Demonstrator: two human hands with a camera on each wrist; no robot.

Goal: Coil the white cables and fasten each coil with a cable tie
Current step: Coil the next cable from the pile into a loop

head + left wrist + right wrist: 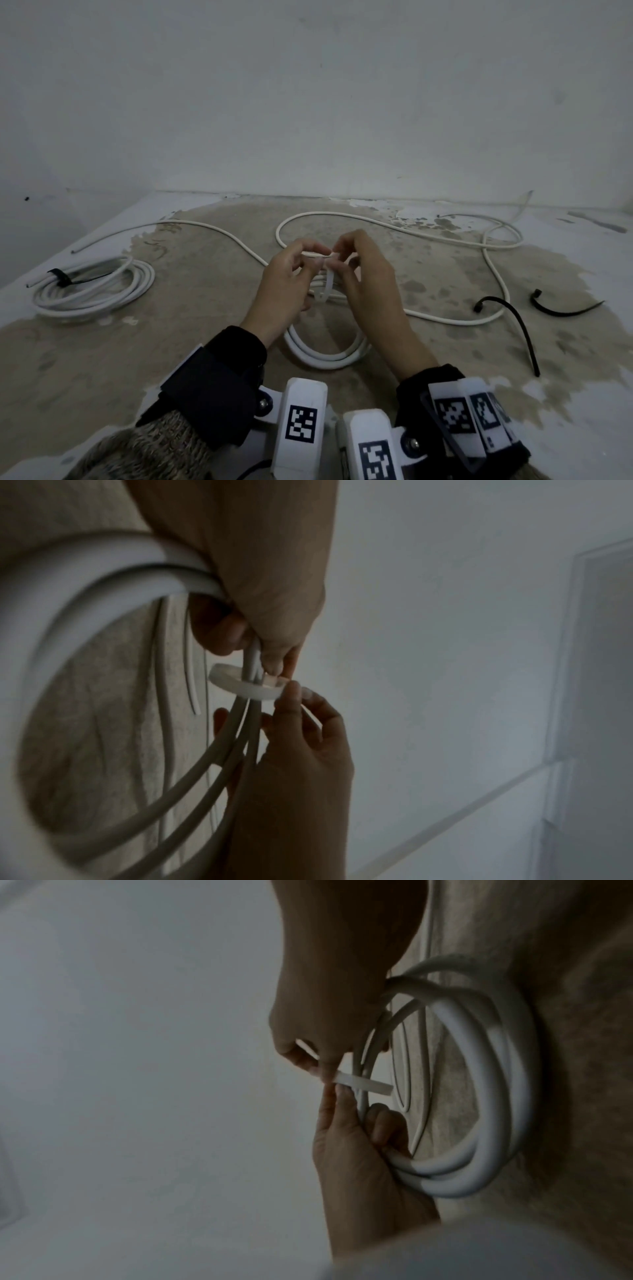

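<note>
A small white cable coil (329,358) hangs between my two hands above the table. A white cable tie (327,284) is looped round its strands. My left hand (308,263) grips the coil strands just beside the tie, and its fingertips touch the tie. My right hand (339,260) pinches the tie at its head end. In the left wrist view the tie (246,688) rings the strands under my left hand (260,653), with the right hand (291,696) below it. In the right wrist view my right hand (318,1064) pinches the tie (363,1084) beside the coil (479,1096).
A finished white coil (92,291) bound with a black tie (60,277) lies at the left. Loose white cable (376,226) snakes across the back of the worn table (205,308). Two black cable ties (507,318) (561,308) lie at the right. A wall stands behind.
</note>
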